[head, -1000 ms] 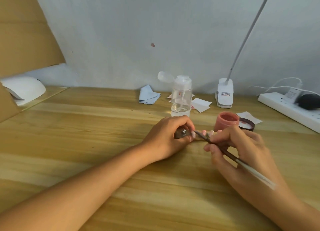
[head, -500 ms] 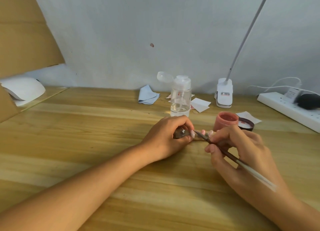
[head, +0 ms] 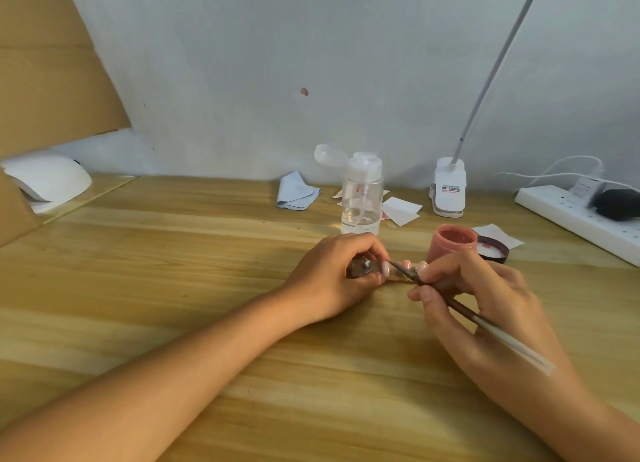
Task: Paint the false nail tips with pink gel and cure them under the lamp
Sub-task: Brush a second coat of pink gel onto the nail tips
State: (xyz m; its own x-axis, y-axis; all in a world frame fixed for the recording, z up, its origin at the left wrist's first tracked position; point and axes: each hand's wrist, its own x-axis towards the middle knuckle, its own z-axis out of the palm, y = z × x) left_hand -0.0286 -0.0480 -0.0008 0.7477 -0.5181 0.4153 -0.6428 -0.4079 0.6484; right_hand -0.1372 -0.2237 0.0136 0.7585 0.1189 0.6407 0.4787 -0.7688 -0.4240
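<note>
The right hand [head: 485,299] pinches the brush [head: 464,312], whose long axis slants up-left to the nail tips [head: 407,265] just beyond its fingertips; the left hand [head: 332,274] clamps curled fingers around their holder [head: 360,269] (partly hidden).

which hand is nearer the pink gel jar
Right. The right hand sits just in front of the pink gel jar; the left hand is farther off to its left.
</note>
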